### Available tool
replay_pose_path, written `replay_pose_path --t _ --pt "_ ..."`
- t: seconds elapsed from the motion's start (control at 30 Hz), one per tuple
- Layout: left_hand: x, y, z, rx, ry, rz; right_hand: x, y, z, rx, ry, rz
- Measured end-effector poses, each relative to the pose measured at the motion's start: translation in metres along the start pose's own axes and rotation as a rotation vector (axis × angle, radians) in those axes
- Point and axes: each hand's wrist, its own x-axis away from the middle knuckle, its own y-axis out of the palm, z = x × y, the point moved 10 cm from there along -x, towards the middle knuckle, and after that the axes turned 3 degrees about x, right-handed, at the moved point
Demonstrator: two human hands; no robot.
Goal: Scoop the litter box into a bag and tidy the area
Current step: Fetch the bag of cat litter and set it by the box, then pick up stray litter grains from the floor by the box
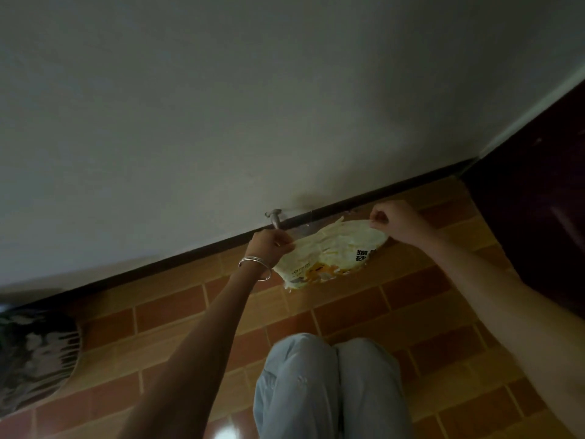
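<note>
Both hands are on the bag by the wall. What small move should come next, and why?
Probably pull open the mouth of the bag. The left hand and right hand each pinch one end of its upper edge, and it looks flat, so nothing could go in yet.

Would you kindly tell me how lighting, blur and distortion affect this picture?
Head view: dim overall; the wide lens bends the skirting and floor; the bag is brightest, its print soft; the left hand and right hand, pinching its edge, look slightly blurred; glare marks the floor at the bottom edge.
</note>
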Motion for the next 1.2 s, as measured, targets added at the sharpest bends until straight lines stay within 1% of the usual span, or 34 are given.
replay_pose_path --t 0.1,0.2,0.3,0.4,0.53,0.63,0.77,0.87,1.0,1.1,1.2 --pt "-0.021 0.001 -0.015 0.010 -0.011 0.052 -0.024 0.014 0.006 0.015 0.016 0.057" --pt "-0.038 -0.016 -0.018 -0.015 -0.011 0.147 -0.045 0.010 0.003 0.047 0.041 0.118" --pt "-0.038 -0.036 -0.017 -0.051 -0.019 0.170 -0.048 0.000 -0.003 0.051 0.102 0.083" --pt "-0.017 -0.060 -0.003 -0.107 0.011 0.151 -0.031 -0.026 -0.023 0.042 0.094 0.065" --pt "0.029 -0.106 0.039 -0.212 0.072 0.144 0.009 -0.084 -0.068 0.066 0.034 0.058" --pt "0.069 -0.147 0.083 -0.308 0.108 0.136 0.040 -0.139 -0.104 0.040 -0.004 0.090" --pt "0.127 -0.210 0.150 -0.401 0.170 0.147 0.087 -0.222 -0.162 0.166 -0.097 0.143" --pt "0.173 -0.262 0.200 -0.421 0.225 0.218 0.122 -0.281 -0.203 0.268 -0.166 0.190" --pt "0.234 -0.318 0.258 -0.416 0.319 0.370 0.165 -0.350 -0.244 0.343 -0.247 0.310" --pt "0.271 -0.339 0.284 -0.447 0.374 0.465 0.195 -0.381 -0.270 0.389 -0.325 0.410" --pt "0.306 -0.346 0.296 -0.463 0.360 0.516 0.227 -0.396 -0.289 0.395 -0.380 0.478"
